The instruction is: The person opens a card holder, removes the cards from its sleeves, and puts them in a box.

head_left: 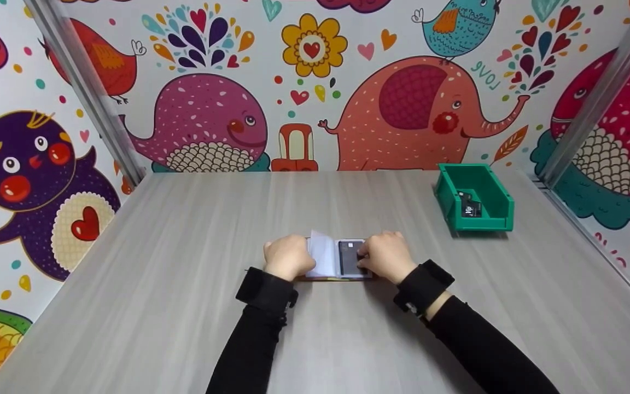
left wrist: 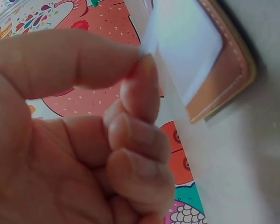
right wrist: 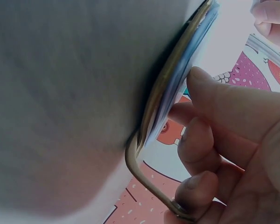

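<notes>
A small brown card holder [left wrist: 233, 77] with pale stitching lies spread on the table, clear plastic sleeves inside. My left hand [head_left: 287, 257] pinches the edge of a raised clear sleeve [head_left: 321, 257] between thumb and index finger, other fingers curled. On the right side sits a black card [head_left: 349, 258] with a small light square near its top. My right hand [head_left: 389, 255] has thumb and index finger pinching at this card's right edge. In the right wrist view, its lower fingers are by the holder's bent tan flap [right wrist: 151, 184].
A green open bin [head_left: 483, 224] stands at the back right with several small black cards [head_left: 471, 208] in it. Beneath everything is a pale wood-grain table [head_left: 184, 230]. Printed cartoon panels [head_left: 309, 98] and metal posts [head_left: 82, 87] border the back and sides.
</notes>
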